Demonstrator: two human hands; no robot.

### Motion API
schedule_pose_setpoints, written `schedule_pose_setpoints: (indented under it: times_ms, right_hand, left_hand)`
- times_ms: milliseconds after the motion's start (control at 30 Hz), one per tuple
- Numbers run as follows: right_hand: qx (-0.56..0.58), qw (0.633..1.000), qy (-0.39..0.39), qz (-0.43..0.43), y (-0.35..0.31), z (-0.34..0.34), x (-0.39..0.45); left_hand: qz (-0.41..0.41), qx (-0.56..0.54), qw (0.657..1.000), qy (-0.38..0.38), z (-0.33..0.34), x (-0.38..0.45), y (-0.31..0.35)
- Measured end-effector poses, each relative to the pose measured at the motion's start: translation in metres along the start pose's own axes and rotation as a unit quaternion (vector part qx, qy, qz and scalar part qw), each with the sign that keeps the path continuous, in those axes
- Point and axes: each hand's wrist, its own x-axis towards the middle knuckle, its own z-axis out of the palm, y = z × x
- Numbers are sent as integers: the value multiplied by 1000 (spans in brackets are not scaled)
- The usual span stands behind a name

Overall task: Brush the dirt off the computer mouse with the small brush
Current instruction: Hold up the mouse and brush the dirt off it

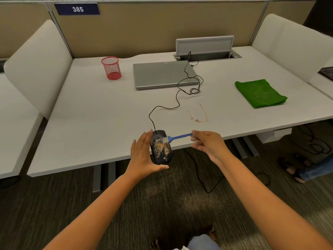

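A black wired computer mouse [161, 150] is held at the white desk's front edge, its back covered with tan grit. My left hand [144, 156] cups it from the left and underneath. My right hand [207, 143] pinches the end of a small blue-handled brush [178, 137]. The brush's pale bristles rest on the mouse's front, near the wheel. The mouse's black cable [177, 103] runs back across the desk toward the cable hatch.
The white desk [100, 112] carries a closed grey laptop [162, 73], a red mesh pen cup [111, 68], a folded green cloth [259, 92] at the right and a trail of tan dirt [198, 114]. White dividers stand at both sides. Another person's sandalled foot [295, 170] is under the desk at right.
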Motion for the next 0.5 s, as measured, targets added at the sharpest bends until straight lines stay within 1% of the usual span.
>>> schedule_pose_setpoints:
  times_ms: [100, 200, 333, 500]
  right_hand:
    - [-14, 1000, -8, 7, 4, -1, -2]
    - [-12, 1000, 0, 17, 4, -8, -3]
    - [-18, 1000, 4, -1, 0, -6, -3]
    - [-58, 998, -8, -15, 2, 0, -3]
  left_hand:
    - [1, -4, 1000, 4, 1, -2, -2]
    - [-2, -9, 1000, 8, 1, -3, -2]
    - [1, -5, 1000, -7, 3, -5, -2]
    - [5, -8, 1000, 4, 6, -4, 0]
